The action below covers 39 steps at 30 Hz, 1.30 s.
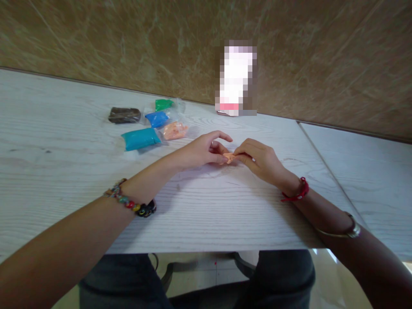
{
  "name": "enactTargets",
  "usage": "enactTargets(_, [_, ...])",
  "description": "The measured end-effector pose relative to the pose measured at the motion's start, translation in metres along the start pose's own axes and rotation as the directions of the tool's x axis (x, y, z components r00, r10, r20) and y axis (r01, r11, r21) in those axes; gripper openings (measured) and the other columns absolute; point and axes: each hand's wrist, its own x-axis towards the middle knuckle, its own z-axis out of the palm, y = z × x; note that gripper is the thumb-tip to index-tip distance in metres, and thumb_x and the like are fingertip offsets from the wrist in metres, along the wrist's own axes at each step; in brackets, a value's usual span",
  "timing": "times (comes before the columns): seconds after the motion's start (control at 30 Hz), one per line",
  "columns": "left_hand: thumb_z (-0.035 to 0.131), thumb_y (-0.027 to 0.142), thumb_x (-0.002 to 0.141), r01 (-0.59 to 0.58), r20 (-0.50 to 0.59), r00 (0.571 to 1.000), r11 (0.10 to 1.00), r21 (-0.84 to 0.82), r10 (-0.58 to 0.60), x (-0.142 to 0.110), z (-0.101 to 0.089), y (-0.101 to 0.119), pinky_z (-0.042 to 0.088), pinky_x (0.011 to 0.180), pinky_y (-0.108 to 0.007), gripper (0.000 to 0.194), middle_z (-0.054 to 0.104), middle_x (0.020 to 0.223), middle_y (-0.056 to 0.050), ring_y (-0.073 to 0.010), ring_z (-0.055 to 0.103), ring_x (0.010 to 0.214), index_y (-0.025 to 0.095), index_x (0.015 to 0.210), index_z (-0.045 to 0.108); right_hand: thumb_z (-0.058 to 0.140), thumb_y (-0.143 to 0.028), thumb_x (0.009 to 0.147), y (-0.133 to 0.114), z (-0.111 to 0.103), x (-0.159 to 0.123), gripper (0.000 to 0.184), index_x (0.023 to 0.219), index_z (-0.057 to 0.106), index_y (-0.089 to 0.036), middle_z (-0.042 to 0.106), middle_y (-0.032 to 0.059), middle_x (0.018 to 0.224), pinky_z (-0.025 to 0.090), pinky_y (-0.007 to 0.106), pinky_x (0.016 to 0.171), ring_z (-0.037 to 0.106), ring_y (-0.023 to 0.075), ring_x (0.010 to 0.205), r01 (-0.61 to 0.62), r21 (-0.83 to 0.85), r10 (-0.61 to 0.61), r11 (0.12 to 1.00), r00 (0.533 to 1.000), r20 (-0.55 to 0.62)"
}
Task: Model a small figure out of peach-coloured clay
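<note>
Between my hands, just above the table, is a small lump of peach modelling clay point(229, 158). My left hand point(209, 149) pinches its left side with thumb and fingers, the index finger raised and bent over it. From the right, my right hand point(257, 156) grips the other side between thumb and fingertips. Left of my left hand lies a clear packet of peach clay point(175, 130). Beside it are a turquoise clay packet point(140, 139), a blue clay packet point(157, 119), a green clay packet point(164, 104) and a dark brown clay packet point(124, 115).
A blurred-out phone-like upright object point(236, 79) leans against the brown marbled wall point(128, 43) behind the table. The white wood-grain table point(206, 214) has a seam on the right, and its front edge lies above my legs.
</note>
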Motion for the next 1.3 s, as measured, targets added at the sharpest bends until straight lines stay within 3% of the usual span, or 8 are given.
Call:
enactTargets(0.23, [0.063,0.011,0.069,0.022,-0.039,0.999,1.000,-0.011,-0.022,-0.002,0.001,0.005,0.040,0.060,-0.021,0.039,0.059,0.064,0.005,-0.0071,0.055,0.061,0.018,0.103,0.045,0.046,-0.025,0.088,0.001,-0.004,0.000,0.016,0.084,0.060,-0.017,0.059,0.0013,0.073,0.040,0.024,0.059,0.051,0.0101,0.064,-0.016,-0.034,0.015,0.999,1.000,-0.025])
enactTargets(0.37, [0.063,0.020,0.072,0.092,-0.101,0.991,0.996,-0.015,-0.093,-0.004,0.001,0.008,0.031,0.050,-0.019,0.037,0.059,0.068,0.003,-0.0052,0.050,0.054,0.018,0.106,0.047,0.053,-0.029,0.084,-0.001,-0.005,-0.002,0.016,0.093,0.061,-0.019,0.060,0.0013,0.076,0.041,0.023,0.059,0.052,0.0095,0.064,0.067,-0.080,-0.070,0.994,0.997,-0.028])
enactTargets(0.5, [0.063,0.026,0.074,0.116,-0.088,0.989,0.993,-0.015,-0.117,-0.005,0.001,0.010,0.024,0.046,-0.019,0.039,0.058,0.066,0.004,-0.0037,0.043,0.047,0.019,0.109,0.048,0.051,-0.024,0.085,-0.005,-0.004,-0.003,0.013,0.091,0.062,-0.019,0.064,0.0031,0.083,0.044,0.022,0.062,0.055,0.0099,0.070,0.131,-0.134,-0.141,0.982,0.988,-0.069])
enactTargets(0.63, [0.064,0.026,0.073,0.128,-0.064,0.989,0.991,-0.035,-0.130,-0.006,0.002,0.011,0.024,0.047,-0.019,0.040,0.059,0.067,0.003,-0.0043,0.045,0.048,0.018,0.109,0.047,0.056,-0.027,0.082,-0.009,-0.002,-0.003,0.011,0.087,0.062,-0.019,0.065,0.0020,0.080,0.045,0.022,0.062,0.056,0.0097,0.068,0.100,-0.120,-0.115,0.988,0.986,-0.119])
enactTargets(0.8, [0.067,0.023,0.070,0.148,-0.063,0.986,0.987,-0.062,-0.152,-0.006,0.001,0.011,0.025,0.047,-0.019,0.043,0.061,0.069,0.003,-0.0039,0.045,0.046,0.018,0.108,0.047,0.051,-0.026,0.086,-0.009,-0.001,-0.003,0.015,0.086,0.064,-0.018,0.065,0.0030,0.079,0.045,0.022,0.060,0.057,0.0105,0.068,0.049,-0.144,-0.063,0.988,0.993,-0.098])
enactTargets(0.97, [0.065,0.022,0.071,0.147,-0.037,0.988,0.988,-0.047,-0.149,-0.006,0.001,0.009,0.026,0.048,-0.019,0.043,0.061,0.067,0.003,-0.0050,0.048,0.049,0.018,0.109,0.046,0.049,-0.024,0.087,-0.006,-0.002,-0.002,0.017,0.086,0.064,-0.018,0.066,0.0028,0.079,0.046,0.021,0.060,0.059,0.0096,0.069,0.114,-0.091,-0.119,0.989,0.991,-0.059])
enactTargets(1.17, [0.064,0.023,0.073,0.139,-0.007,0.990,0.990,-0.010,-0.139,-0.007,0.000,0.012,0.025,0.046,-0.018,0.039,0.061,0.065,0.003,-0.0023,0.041,0.044,0.017,0.108,0.047,0.050,-0.020,0.086,-0.006,-0.001,-0.002,0.015,0.086,0.065,-0.016,0.066,0.0027,0.077,0.045,0.020,0.060,0.059,0.0090,0.068,0.151,-0.080,-0.157,0.985,0.984,-0.082])
enactTargets(1.3, [0.061,0.020,0.072,0.098,-0.027,0.995,0.989,0.108,-0.095,-0.005,-0.003,0.008,0.034,0.052,-0.019,0.040,0.063,0.070,0.002,-0.0060,0.052,0.054,0.017,0.109,0.046,0.054,-0.022,0.084,-0.005,-0.001,-0.002,0.013,0.084,0.065,-0.017,0.066,0.0025,0.076,0.045,0.021,0.059,0.058,0.0093,0.067,0.123,-0.057,-0.127,0.991,0.989,-0.071])
